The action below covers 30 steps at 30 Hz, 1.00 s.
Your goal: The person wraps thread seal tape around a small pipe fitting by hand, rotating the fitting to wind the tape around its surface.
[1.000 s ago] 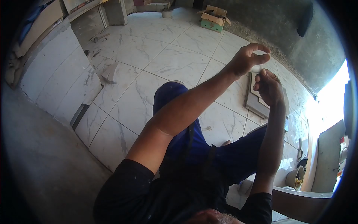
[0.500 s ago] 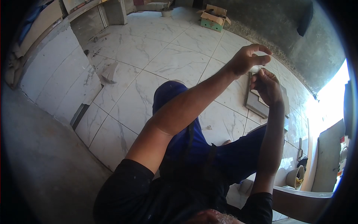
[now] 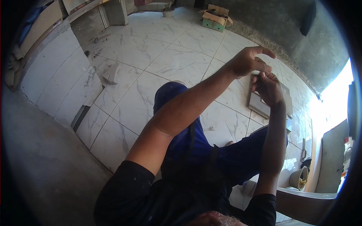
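Note:
My left hand (image 3: 250, 62) is raised over the floor, its index finger stretched out and curved, its thumb pressed down toward the other hand. Just below it, my right hand (image 3: 267, 87) is closed in a pinch, fingertips touching or nearly touching the left thumb. Whatever small thing lies between the fingertips is hidden, and I cannot name it. Beneath and behind the right hand, a flat grey-brown slab or stack of tiles (image 3: 259, 105) lies on the floor.
White marbled tiles (image 3: 181, 60) cover the floor. An open cardboard box (image 3: 215, 19) stands at the back wall. A broken tile piece (image 3: 111, 73) lies near the white tiled block (image 3: 56, 71) at left. At lower right are a bucket (image 3: 298, 178) and a curved brown surface (image 3: 305, 207).
The left thumb has bent down closer to the right fingertips. A small white thing seen between the hands before is now mostly covered. Both arms have barely shifted.

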### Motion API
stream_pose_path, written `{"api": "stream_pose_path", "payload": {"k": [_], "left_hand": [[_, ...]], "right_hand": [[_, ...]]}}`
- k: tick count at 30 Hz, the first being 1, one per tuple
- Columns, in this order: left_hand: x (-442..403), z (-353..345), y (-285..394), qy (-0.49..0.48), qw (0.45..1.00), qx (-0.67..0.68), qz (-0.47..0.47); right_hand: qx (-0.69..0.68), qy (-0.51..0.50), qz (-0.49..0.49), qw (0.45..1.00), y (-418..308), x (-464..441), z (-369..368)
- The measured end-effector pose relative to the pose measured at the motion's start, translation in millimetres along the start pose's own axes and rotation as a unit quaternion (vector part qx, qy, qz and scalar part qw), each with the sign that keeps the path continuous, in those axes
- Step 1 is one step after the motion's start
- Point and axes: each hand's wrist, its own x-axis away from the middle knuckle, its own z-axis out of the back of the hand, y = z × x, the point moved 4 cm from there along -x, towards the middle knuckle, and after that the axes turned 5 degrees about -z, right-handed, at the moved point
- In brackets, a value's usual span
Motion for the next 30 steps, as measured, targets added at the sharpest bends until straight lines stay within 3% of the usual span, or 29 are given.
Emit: {"api": "stream_pose_path", "payload": {"k": [18, 24, 30], "left_hand": [[0, 3, -5, 0.004, 0.999, -0.052, 0.011], [3, -2, 5, 0.014, 0.99, -0.141, 0.011], [1, -4, 2, 0.012, 0.994, -0.112, -0.012]], "right_hand": [[0.01, 0.022, -0.001, 1.0, 0, -2, -7], [0.016, 0.035, -0.002, 0.999, 2, -5, -7], [0.014, 0.035, 0.005, 0.999, 2, -4, -7]]}}
